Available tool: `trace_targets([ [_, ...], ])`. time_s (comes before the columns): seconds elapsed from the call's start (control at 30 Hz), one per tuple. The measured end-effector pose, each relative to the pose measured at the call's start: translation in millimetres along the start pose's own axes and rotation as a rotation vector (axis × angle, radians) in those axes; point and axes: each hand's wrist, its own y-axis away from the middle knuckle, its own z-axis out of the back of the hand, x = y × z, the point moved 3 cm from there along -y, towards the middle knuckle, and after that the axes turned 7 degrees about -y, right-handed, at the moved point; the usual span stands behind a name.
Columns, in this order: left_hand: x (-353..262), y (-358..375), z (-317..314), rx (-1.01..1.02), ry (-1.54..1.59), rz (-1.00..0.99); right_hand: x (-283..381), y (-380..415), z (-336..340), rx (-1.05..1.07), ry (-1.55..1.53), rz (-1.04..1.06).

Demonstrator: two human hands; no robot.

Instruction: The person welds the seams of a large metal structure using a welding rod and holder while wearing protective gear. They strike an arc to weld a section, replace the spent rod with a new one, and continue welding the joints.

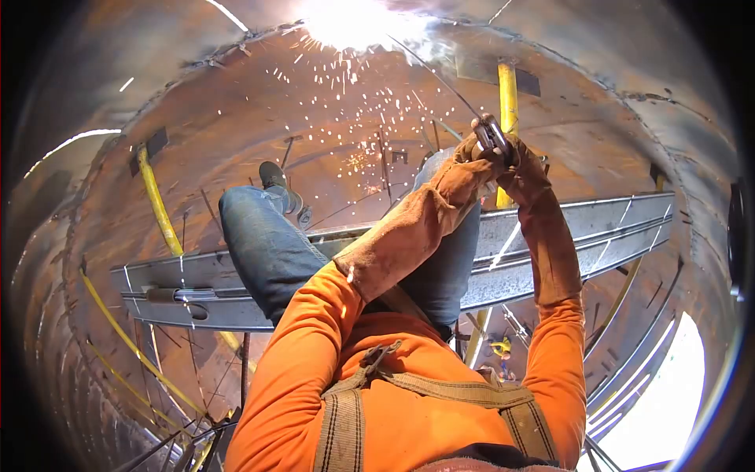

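Note:
Both my hands wear long brown leather gloves and come together at the upper right of centre. My left hand [476,157] and my right hand [521,164] are wrapped round a dark electrode holder [491,134]; which fingers press on it is partly hidden. A thin rod [436,75] runs from the holder up and left to a very bright welding arc [362,22] on the curved steel wall. Sparks [354,126] fall below the arc.
A metal plank [590,228] crosses under my jeans-clad legs. Yellow bars [160,203] stand left and right. Rusty curved walls surround me. Far below, a small figure in yellow [501,347] shows, with rods and cables lower down.

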Motion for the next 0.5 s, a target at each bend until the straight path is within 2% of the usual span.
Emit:
trace_targets([
  [0.07, -7.5, 3.0, -6.4, 0.016, -0.002, -0.006, -0.1, -0.8, -5.4, 0.041, 0.071, -0.007],
  [0.17, -12.3, 7.0, -7.9, -0.087, -0.012, -0.029, -3.0, -1.0, 5.0, 0.023, 0.043, 0.006],
  [0.27, -5.0, 6.9, -4.8, -0.113, -0.027, 0.034, -2.5, -0.5, 11.2, 0.048, 0.089, 0.091],
  [0.3, -5.5, 7.7, -4.9, -0.110, 0.003, 0.029, -0.8, -0.5, 11.9, 0.036, 0.184, 0.082],
  [0.33, -20.2, 5.5, -15.5, 0.142, -0.112, -0.035, 0.7, -0.2, 12.0, 0.023, 0.279, 0.073],
  [0.37, -23.0, 10.2, -19.1, 0.094, -0.090, -0.026, -0.3, -7.1, 15.1, -0.031, 0.122, 0.003],
  [0.43, -24.0, 10.0, -15.9, 0.086, -0.122, -0.047, 1.8, 3.7, -6.1, 0.086, 0.108, 0.030],
  [0.5, -15.7, 7.8, -13.0, 0.039, -0.092, -0.032, -4.0, 4.3, 6.2, 0.034, 0.085, 0.075],
])
